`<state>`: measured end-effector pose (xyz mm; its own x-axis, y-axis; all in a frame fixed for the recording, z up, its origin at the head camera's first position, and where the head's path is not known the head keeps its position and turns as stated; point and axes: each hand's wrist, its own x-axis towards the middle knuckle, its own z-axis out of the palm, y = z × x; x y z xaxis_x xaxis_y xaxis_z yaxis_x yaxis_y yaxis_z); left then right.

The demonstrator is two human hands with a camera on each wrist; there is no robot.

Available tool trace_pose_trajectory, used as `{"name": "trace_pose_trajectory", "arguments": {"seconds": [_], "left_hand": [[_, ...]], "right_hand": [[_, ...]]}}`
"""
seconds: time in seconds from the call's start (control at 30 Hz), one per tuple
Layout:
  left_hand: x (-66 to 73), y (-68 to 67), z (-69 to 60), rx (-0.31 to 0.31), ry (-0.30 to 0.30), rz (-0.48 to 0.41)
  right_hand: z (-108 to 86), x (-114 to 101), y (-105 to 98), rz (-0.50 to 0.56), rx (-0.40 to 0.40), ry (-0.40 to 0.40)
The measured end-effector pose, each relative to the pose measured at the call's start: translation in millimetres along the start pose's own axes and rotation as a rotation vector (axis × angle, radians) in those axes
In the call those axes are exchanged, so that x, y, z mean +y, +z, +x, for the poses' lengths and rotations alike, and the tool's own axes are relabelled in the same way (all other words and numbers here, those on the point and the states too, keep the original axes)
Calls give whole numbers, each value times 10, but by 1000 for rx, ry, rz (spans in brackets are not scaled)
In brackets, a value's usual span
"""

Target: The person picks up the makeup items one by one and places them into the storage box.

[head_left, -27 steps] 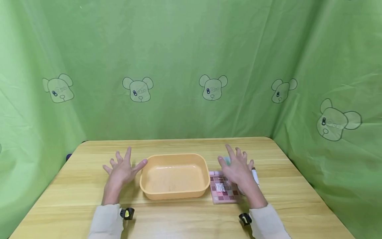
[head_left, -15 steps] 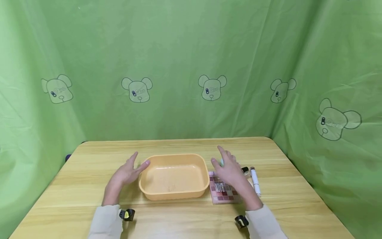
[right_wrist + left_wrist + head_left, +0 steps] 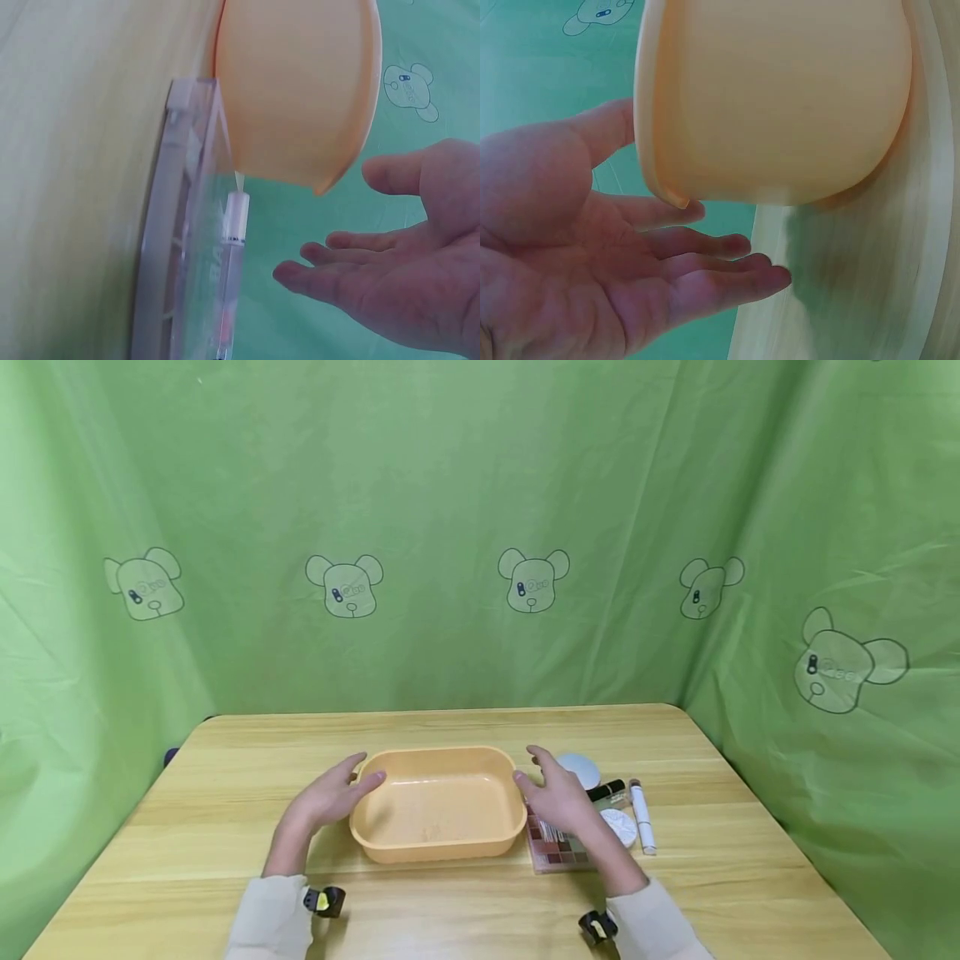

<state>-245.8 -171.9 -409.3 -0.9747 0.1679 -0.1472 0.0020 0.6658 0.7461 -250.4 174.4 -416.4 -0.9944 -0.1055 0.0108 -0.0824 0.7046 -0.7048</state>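
An orange-yellow rectangular basin point(image 3: 442, 845) stands with nothing in it on the wooden table. At its left end is my left hand point(image 3: 330, 797), thumb over the rim and fingers outside, fairly straight; the left wrist view shows the hand point(image 3: 622, 255) beside the basin's wall point(image 3: 780, 97), fingers not curled round it. My right hand point(image 3: 558, 797) is at the right end, thumb by the rim, above a pink makeup palette point(image 3: 551, 858). In the right wrist view the hand point(image 3: 397, 255) holds nothing, and a gap separates it from the basin point(image 3: 300, 90).
Right of the basin lie a pale round disc point(image 3: 579, 768), a black-capped tube point(image 3: 606, 790), a white round compact point(image 3: 619, 827) and a white stick point(image 3: 642, 818). In the right wrist view a pink-and-clear tube point(image 3: 234, 232) is beside the palette point(image 3: 161, 225). Green curtains point(image 3: 442, 660) surround the table.
Both hands have moved inward to the basin's ends, the right one leftward off the cosmetics, uncovering the disc and compact. Their spread fingers have drawn closer together. The basin stays put.
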Motion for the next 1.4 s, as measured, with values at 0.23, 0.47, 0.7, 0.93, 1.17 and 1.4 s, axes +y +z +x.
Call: {"name": "trace_pose_trajectory", "arguments": {"seconds": [0.23,0.47,0.7,0.93,1.17,1.4], "left_hand": [[-13,3,16,-22,-10,-46],[-35,4,19,-70,-34,-184],[-25,4,22,-91,-55,-257],[-54,-10,33,-90,-58,-278],[-93,-11,46,-105,-59,-288],[-143,-20,59,-111,-56,-302]], "right_hand": [[-10,-10,64,33,-9,-41],[-29,-42,109,65,-35,-39],[-39,-43,110,55,-32,-47],[-25,-33,121,57,-21,-52],[-8,-12,134,73,-28,-52],[-13,-17,127,56,-30,-46]]}}
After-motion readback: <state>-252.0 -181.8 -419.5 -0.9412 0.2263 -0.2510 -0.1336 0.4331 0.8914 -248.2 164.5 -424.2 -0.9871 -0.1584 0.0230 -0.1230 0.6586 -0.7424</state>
